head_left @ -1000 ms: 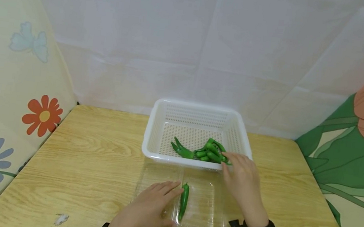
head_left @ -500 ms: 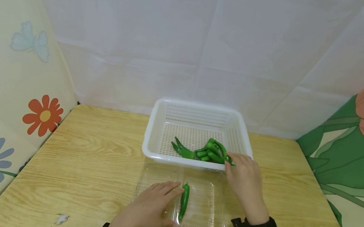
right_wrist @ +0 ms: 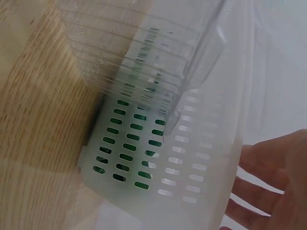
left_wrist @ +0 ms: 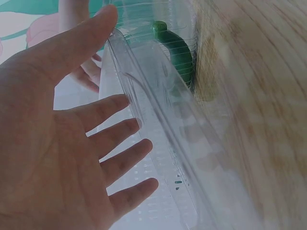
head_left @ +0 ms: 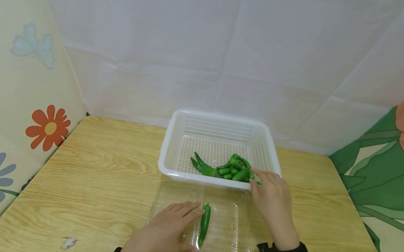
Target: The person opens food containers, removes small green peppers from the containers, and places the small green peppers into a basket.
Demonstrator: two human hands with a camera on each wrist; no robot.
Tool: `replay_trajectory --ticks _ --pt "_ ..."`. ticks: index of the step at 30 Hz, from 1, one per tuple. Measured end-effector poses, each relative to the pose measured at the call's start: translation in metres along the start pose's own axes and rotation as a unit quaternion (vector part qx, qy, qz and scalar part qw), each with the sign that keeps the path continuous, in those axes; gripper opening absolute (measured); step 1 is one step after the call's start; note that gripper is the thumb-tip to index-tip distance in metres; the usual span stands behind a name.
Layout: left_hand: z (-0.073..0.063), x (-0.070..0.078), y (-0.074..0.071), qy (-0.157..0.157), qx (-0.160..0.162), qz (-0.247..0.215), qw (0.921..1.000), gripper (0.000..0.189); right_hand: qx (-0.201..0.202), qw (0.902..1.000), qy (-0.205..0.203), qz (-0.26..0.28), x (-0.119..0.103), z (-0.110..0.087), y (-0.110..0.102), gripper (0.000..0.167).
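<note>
My left hand (head_left: 171,230) lies with its fingers spread over the left part of a clear plastic clamshell box (head_left: 225,228). In the left wrist view, the thumb and fingertips touch the box's rim (left_wrist: 148,100). One green chili pepper (head_left: 204,225) lies lengthwise in the right half of that box, beside the middle fold. Behind it, several green chili peppers (head_left: 236,167) are heaped in a white plastic basket (head_left: 178,174). My right hand (head_left: 272,198) reaches over the basket's front right rim and pinches a chili pepper, mostly hidden by the fingers. In the right wrist view, the basket wall hides the fingertips.
The box sits close against the basket's front. Behind the basket hangs a white cloth backdrop (head_left: 209,60). Patterned panels stand at both sides of the wooden table (head_left: 115,162). A scuffed white patch (head_left: 69,243) marks the table's front left.
The right hand has shifted slightly to the right in the basket, and a pepper beside its fingers has turned. The left hand and the pepper in the box have stayed put.
</note>
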State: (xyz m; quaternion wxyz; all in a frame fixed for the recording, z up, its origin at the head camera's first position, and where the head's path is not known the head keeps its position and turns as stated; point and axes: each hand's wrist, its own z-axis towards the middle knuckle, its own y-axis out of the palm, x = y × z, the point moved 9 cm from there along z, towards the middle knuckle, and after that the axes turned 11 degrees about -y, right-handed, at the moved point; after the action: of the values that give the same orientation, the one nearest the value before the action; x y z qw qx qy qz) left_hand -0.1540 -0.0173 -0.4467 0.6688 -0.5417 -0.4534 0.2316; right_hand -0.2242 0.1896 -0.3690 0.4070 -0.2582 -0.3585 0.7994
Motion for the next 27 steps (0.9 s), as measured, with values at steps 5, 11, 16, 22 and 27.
replay_trajectory --ticks 5,11,16,22,27 --pt "0.000 0.000 0.000 0.003 0.005 0.001 1.0000 0.086 0.031 0.9988 -0.038 0.004 -0.008 0.001 -0.006 0.028" --pt "0.000 0.000 0.001 0.001 0.002 0.001 1.0000 0.086 0.055 0.9958 -0.071 0.012 -0.020 0.002 -0.013 0.031" --pt "0.000 0.001 0.001 0.000 0.001 0.000 1.0000 0.086 0.073 0.9927 -0.094 0.021 -0.026 0.000 -0.018 0.028" --pt "0.001 0.001 0.001 -0.001 -0.002 -0.001 1.0000 0.085 0.079 0.9907 -0.108 0.026 -0.031 -0.005 -0.020 0.024" --pt "0.000 0.002 -0.001 -0.002 0.002 0.001 1.0000 0.085 0.076 0.9869 -0.136 0.040 -0.043 -0.009 -0.019 0.021"
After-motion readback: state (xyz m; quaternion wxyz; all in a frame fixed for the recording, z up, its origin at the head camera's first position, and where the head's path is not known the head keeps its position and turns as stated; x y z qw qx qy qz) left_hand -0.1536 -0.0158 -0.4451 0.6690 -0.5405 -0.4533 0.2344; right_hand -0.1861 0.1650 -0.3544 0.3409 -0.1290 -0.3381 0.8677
